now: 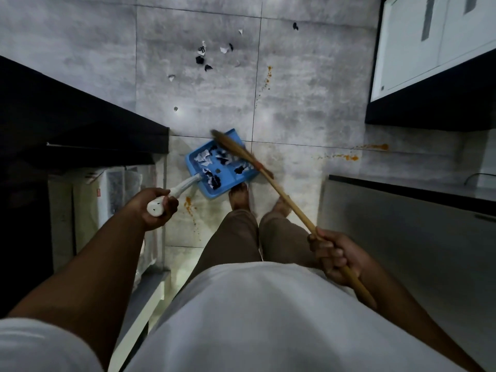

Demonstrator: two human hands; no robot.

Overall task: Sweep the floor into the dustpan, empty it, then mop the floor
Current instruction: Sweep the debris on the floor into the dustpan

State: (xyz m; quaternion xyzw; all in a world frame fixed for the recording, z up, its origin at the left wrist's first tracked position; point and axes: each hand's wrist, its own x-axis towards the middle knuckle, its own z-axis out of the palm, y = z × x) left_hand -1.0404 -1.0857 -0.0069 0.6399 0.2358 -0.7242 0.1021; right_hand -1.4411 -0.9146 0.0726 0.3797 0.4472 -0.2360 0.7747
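While gripped by the right hand [335, 256], broom [271, 181] slanting up-left over the blue dustpan [196, 159], left hand [158, 208] clutching its handle.

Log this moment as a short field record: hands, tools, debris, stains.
left hand: grips the dustpan handle
right hand: grips the broom stick
dustpan: blue, holds black and white paper scraps
broom: bristles lie over the pan's far edge
loose scraps: several on the floor ahead, not yet swept
orange stains: splashed across the tiles, unmopped
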